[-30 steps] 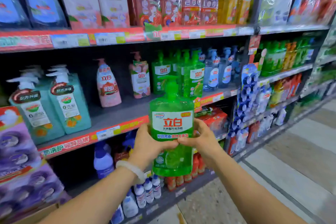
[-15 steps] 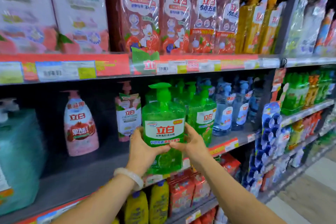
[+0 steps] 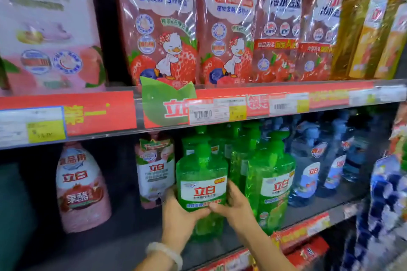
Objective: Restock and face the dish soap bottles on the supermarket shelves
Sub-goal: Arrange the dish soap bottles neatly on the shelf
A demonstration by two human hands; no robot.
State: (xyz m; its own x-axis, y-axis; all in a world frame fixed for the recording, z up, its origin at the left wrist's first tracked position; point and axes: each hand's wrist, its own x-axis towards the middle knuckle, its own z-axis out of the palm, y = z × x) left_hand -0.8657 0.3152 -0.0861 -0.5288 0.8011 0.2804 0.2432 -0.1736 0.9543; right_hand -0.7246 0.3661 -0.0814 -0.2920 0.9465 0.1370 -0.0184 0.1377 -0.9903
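Both hands, left hand (image 3: 179,215) and right hand (image 3: 236,207), fingers clamped round translucent green plastic pump bottle (image 3: 202,185); label faced forward, not yet released on grey metal shelf (image 3: 132,246); gaps leftward unfilled.

Both hands (image 3: 180,215) cover the lower front of the green bottle (image 3: 203,182), so its base cannot be seen meeting the shelf (image 3: 132,246). Right of that bottle, the blue bottles (image 3: 317,174) are smeared by blur. Above it, the price tags (image 3: 217,112) are unreadable and the pouches (image 3: 158,28) are cut off by the top edge.
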